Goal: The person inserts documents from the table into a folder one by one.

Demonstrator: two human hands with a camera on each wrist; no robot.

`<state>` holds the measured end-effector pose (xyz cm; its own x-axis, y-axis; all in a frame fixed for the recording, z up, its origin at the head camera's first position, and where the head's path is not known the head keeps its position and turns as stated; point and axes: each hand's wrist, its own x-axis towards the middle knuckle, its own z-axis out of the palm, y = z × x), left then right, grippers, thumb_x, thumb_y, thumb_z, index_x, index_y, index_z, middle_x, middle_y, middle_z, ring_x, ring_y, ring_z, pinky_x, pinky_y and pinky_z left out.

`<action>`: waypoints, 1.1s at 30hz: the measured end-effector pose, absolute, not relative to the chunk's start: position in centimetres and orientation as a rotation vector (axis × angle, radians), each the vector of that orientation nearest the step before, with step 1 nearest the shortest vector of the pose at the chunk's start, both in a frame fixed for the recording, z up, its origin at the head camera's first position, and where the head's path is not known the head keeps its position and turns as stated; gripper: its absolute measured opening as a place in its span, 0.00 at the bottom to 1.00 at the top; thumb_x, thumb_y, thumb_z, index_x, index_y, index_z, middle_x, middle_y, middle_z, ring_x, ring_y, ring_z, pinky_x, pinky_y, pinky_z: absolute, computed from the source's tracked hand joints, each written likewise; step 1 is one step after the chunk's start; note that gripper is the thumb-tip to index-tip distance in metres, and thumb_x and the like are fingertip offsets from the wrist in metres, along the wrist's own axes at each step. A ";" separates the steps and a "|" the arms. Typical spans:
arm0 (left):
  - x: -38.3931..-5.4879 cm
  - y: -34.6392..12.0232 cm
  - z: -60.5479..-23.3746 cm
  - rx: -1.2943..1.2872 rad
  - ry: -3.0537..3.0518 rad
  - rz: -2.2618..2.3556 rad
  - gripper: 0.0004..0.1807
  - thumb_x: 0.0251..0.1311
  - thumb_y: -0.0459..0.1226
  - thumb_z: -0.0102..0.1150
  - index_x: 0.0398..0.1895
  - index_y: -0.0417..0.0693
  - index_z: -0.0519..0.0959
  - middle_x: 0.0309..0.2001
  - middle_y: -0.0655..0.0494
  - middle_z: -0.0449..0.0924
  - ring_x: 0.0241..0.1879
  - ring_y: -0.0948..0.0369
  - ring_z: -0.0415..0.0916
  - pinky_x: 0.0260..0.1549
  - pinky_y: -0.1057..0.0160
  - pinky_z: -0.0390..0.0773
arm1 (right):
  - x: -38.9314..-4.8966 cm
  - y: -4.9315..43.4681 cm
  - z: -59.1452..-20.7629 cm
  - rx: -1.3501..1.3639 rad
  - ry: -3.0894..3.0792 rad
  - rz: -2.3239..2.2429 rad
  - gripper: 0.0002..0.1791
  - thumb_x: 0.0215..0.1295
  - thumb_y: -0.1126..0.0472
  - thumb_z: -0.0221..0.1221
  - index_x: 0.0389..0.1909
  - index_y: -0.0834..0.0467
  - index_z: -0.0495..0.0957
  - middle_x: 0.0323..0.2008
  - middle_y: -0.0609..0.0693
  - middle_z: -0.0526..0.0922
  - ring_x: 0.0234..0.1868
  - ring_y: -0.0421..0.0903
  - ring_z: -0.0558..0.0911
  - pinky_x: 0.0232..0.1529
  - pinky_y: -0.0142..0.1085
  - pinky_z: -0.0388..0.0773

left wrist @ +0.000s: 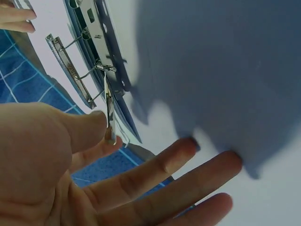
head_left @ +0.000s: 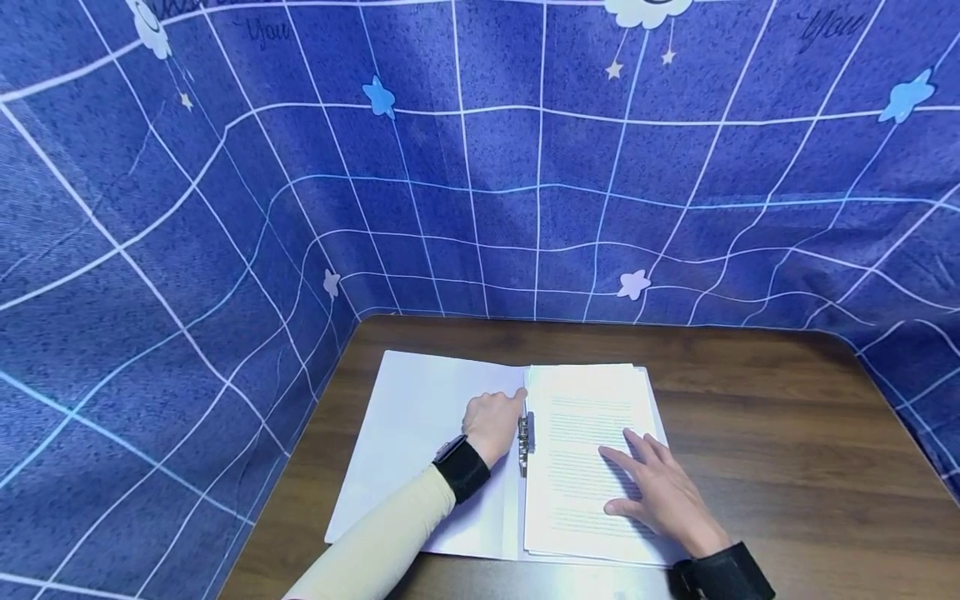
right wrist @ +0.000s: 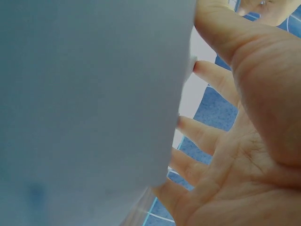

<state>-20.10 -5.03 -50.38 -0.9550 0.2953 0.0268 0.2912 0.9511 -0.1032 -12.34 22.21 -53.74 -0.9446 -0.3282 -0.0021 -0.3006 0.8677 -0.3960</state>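
Note:
A white folder [head_left: 408, 425] lies spread out on the table, with a stack of printed sheets [head_left: 577, 475] on its right side. Along the spine sits a metal clip mechanism [head_left: 524, 446]. My left hand [head_left: 491, 423] is at the upper end of that mechanism. In the left wrist view its thumb and index finger pinch a thin metal lever [left wrist: 109, 106], while the other fingers extend over the white cover. My right hand [head_left: 663, 496] rests on the right part of the sheets, fingers spread. The right wrist view shows those fingertips against the paper [right wrist: 94, 103].
The brown wooden table [head_left: 787, 433] extends to the right of the folder. A blue curtain [head_left: 495, 158] with white lines and stars hangs behind the table and along its left side.

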 end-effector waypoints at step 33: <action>-15.0 -8.1 -51.3 -0.560 -2.838 -0.998 0.13 0.65 0.39 0.69 0.21 0.53 0.81 0.24 0.65 0.75 0.26 0.66 0.70 0.28 0.66 0.67 | -12.4 22.0 -54.3 -0.467 2.950 -0.593 0.48 0.45 0.35 0.76 0.68 0.50 0.78 0.76 0.66 0.62 0.75 0.73 0.55 0.64 0.75 0.57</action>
